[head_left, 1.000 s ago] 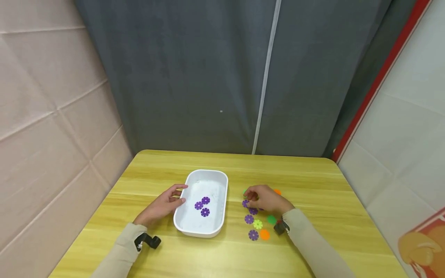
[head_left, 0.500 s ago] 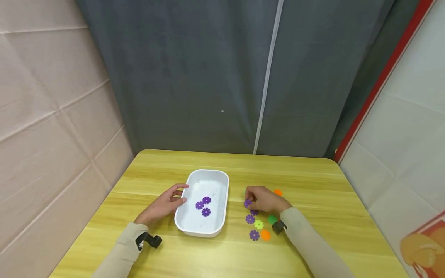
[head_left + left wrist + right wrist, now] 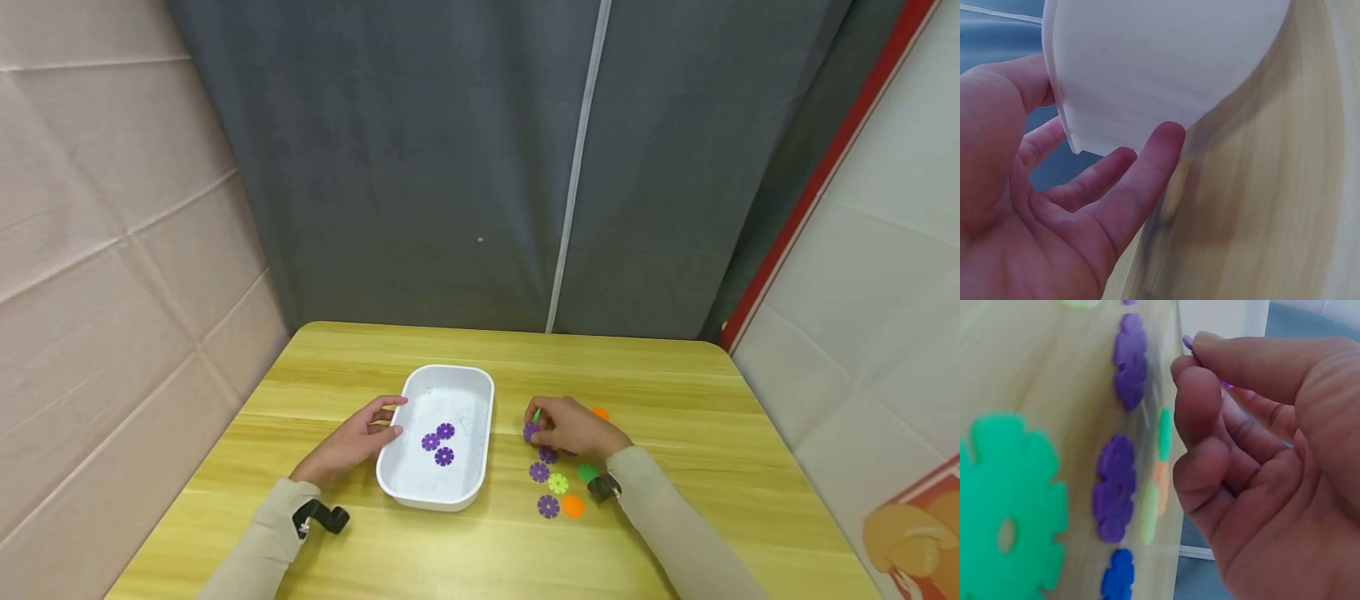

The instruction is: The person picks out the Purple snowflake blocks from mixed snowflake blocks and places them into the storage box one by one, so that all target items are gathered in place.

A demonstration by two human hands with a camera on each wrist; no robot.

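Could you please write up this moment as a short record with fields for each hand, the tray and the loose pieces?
Left hand: left hand rests open against the side of the white plastic tray.
Right hand: right hand pinches a purple flower-shaped disc between thumb and fingers.
Tray contents: three purple discs.
Loose pieces: purple, yellow-green, green and orange discs on the wooden table, right of the tray.

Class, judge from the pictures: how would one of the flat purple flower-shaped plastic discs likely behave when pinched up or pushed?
The flat purple flower-shaped plastic disc pinched by the right hand probably weighs little: fingertips alone lift it. It looks thin and holds its shape, so likely stiff. Lying flat on the wooden table, it would probably slide, not roll.
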